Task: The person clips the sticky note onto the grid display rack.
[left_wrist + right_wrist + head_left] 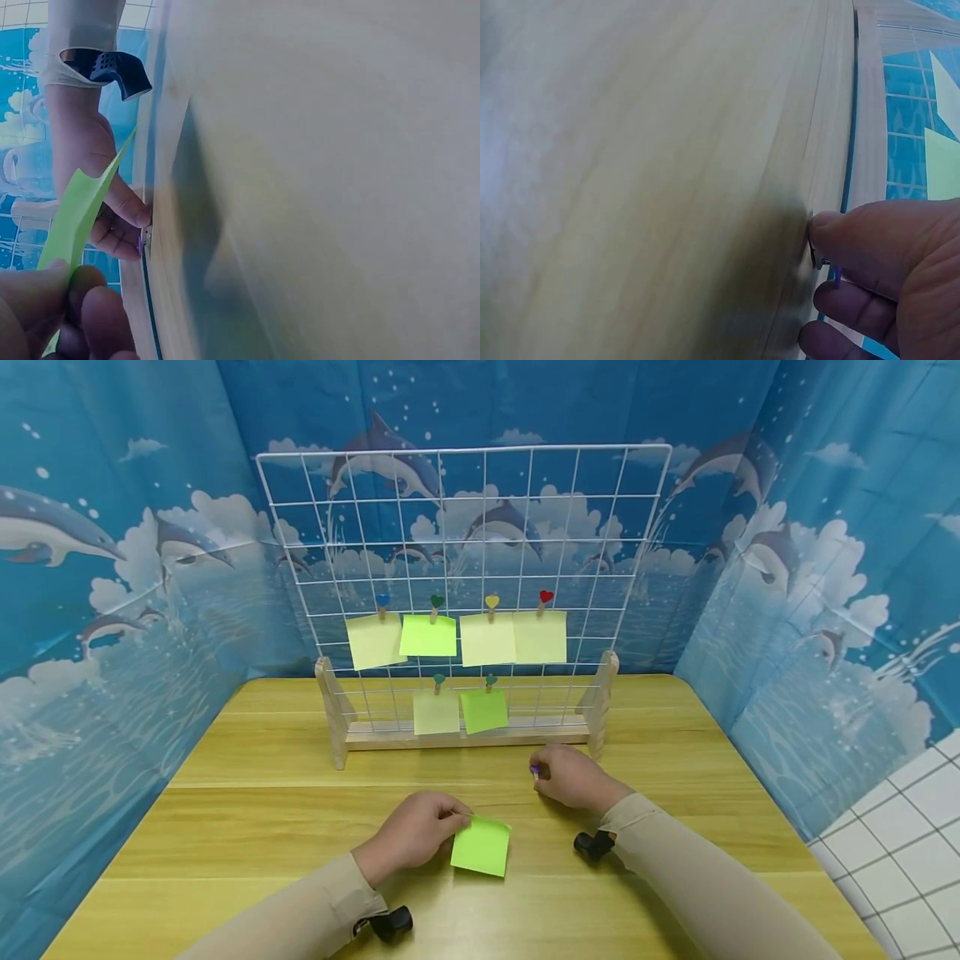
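Note:
My left hand pinches a bright green sticky note by its upper left corner, above the table. In the left wrist view the same note stands tilted between thumb and fingers. Farther forward on the right, my right hand holds a small clothespin with a purple top between thumb and fingers. Much of the clothespin is hidden by the fingers in the right wrist view. Just beyond the hands stands a white wire grid in a wooden base.
Pale and bright green notes hang on the grid in two rows, under heart-topped clothespins. The lower row has a pale note and a green note. A wooden table lies under everything, with dolphin-print curtains around it.

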A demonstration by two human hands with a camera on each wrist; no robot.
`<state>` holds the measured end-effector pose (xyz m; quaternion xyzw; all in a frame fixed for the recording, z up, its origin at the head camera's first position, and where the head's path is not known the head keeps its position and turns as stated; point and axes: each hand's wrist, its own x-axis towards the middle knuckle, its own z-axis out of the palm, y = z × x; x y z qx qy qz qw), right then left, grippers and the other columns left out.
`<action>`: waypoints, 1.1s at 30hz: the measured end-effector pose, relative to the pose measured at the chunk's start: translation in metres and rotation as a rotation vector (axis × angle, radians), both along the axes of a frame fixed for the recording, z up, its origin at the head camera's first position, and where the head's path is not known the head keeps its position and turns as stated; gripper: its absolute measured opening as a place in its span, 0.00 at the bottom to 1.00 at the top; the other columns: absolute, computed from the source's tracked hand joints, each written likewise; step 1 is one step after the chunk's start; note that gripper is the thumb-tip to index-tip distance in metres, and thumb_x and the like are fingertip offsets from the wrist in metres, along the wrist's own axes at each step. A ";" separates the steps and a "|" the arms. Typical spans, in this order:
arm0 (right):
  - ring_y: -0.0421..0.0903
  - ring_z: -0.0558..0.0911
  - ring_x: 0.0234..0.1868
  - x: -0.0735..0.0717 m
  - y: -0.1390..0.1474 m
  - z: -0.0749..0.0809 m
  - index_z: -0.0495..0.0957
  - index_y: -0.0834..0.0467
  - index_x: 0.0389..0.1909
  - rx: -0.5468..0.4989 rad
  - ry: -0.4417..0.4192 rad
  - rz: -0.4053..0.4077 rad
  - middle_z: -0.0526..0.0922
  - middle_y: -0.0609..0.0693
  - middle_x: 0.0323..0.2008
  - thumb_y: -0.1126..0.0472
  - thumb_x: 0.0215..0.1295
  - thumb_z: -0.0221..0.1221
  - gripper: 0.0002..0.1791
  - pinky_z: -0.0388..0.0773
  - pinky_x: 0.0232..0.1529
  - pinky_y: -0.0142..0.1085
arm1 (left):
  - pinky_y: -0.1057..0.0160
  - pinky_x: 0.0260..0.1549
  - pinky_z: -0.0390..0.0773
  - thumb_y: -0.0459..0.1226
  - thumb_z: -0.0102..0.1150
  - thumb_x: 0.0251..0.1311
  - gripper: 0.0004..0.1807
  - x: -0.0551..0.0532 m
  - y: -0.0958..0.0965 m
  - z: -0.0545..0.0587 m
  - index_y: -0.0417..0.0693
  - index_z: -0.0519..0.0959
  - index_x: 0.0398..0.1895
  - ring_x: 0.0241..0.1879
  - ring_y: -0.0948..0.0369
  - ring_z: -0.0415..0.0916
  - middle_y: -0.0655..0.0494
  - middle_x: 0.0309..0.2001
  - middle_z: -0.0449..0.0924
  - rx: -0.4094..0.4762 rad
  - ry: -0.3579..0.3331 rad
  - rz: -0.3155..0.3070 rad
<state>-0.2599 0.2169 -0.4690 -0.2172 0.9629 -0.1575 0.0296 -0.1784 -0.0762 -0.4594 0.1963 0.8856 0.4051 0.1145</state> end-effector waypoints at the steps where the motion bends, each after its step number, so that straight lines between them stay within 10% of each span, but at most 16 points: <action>1: 0.44 0.73 0.38 0.000 0.000 0.000 0.83 0.56 0.43 0.000 0.006 0.007 0.78 0.46 0.35 0.61 0.66 0.70 0.08 0.77 0.46 0.42 | 0.67 0.22 0.72 0.42 0.61 0.75 0.10 0.000 0.000 0.000 0.53 0.91 0.44 0.23 0.66 0.73 0.62 0.32 0.86 0.000 0.008 0.002; 33: 0.41 0.74 0.29 0.000 0.008 0.003 0.82 0.50 0.28 -0.008 -0.080 -0.024 0.79 0.42 0.27 0.60 0.68 0.70 0.09 0.73 0.36 0.36 | 0.62 0.37 0.76 0.43 0.59 0.77 0.10 -0.016 0.001 0.010 0.56 0.90 0.46 0.36 0.62 0.75 0.60 0.48 0.90 -0.008 0.067 0.073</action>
